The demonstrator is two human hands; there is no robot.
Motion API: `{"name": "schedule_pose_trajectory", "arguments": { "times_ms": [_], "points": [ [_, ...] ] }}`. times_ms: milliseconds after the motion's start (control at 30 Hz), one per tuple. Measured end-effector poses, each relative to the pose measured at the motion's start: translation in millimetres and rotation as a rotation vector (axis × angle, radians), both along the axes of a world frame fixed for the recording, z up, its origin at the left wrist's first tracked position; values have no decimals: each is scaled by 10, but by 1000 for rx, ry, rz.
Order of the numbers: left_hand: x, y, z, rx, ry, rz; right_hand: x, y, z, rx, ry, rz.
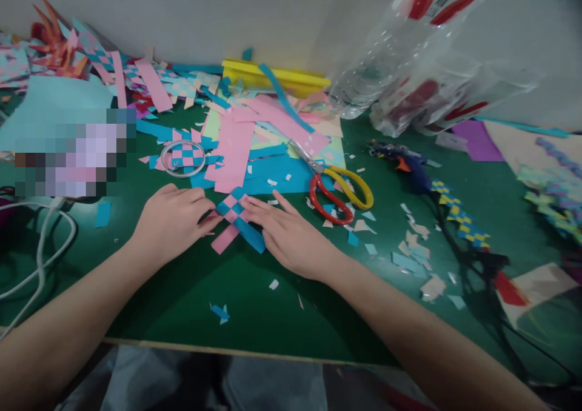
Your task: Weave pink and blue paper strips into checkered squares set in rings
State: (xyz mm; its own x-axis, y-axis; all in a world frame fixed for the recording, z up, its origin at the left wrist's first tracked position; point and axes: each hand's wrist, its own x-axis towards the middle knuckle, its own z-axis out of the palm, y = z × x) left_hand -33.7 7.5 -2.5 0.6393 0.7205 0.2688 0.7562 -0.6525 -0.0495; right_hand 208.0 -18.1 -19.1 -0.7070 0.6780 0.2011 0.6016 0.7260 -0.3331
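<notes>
A small checkered weave of pink and blue paper strips (pixel 231 211) lies on the green tabletop, its loose strip ends pointing toward me. My left hand (pixel 173 220) pinches its left edge between thumb and fingertips. On the right side, my right hand (pixel 293 235) grips the weave with its fingertips, the index finger stretched out. Red-and-yellow-handled scissors (pixel 317 168) rest beyond my right hand, blades partly over the paper. Past my left hand, a clear ring (pixel 183 175), like a tape roll, lies around another checkered piece (pixel 182 157).
Pink strips (pixel 234 150) and blue paper (pixel 268 177) pile up ahead, before a yellow folded piece (pixel 273 77). Plastic-wrapped cups (pixel 386 53) lean at the wall. A dark blue glue gun (pixel 413 171) and paper scraps (pixel 416 247) lie right; a white cable (pixel 43 247) runs left.
</notes>
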Motion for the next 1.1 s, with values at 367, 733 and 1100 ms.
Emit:
{"name": "schedule_pose_trajectory", "arguments": {
  "times_ms": [367, 733, 1100],
  "points": [
    [62, -20, 11, 12, -129, -239, 5, -4, 5, 8, 6, -5],
    [105, 5, -47, -36, -51, -397, 11, 5, -11, 18, 7, 1],
    [91, -15, 18, -115, -30, -393, 20, 11, -23, 5, 6, 8]
  ]
}}
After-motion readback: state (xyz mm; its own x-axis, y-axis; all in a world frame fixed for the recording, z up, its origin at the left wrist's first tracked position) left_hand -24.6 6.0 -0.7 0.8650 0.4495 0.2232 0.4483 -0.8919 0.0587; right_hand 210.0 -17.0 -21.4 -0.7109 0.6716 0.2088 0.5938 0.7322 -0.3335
